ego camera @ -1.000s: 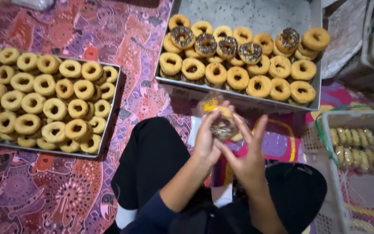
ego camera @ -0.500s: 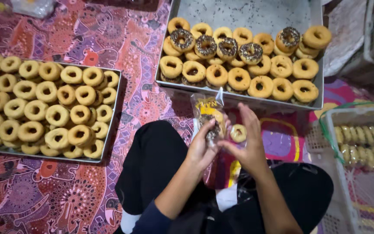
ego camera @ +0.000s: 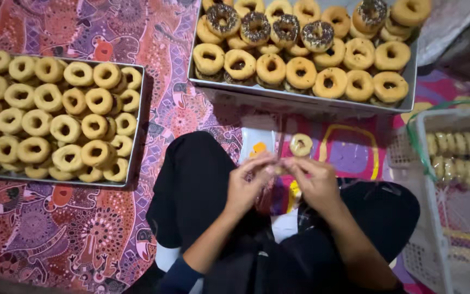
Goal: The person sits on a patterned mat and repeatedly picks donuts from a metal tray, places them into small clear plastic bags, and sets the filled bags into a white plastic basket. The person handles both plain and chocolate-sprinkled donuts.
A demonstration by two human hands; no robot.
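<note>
Clear plastic: we note a bag (ego camera: 265,188) pinched between the left hand (ego camera: 248,185) and the right hand (ego camera: 314,182), fingers of both closed on its mouth, over the lap. A plain doughnut (ego camera: 301,145) sits just above the right hand; whether it lies inside the bag we cannot tell. Beyond the bag stands a tray (ego camera: 300,100) of doughnuts, a second tray (ego camera: 137,125) to its left, a basket (ego camera: 425,163) to its right. We judge bagging in hand; next calls for holding the mouth open.
</note>
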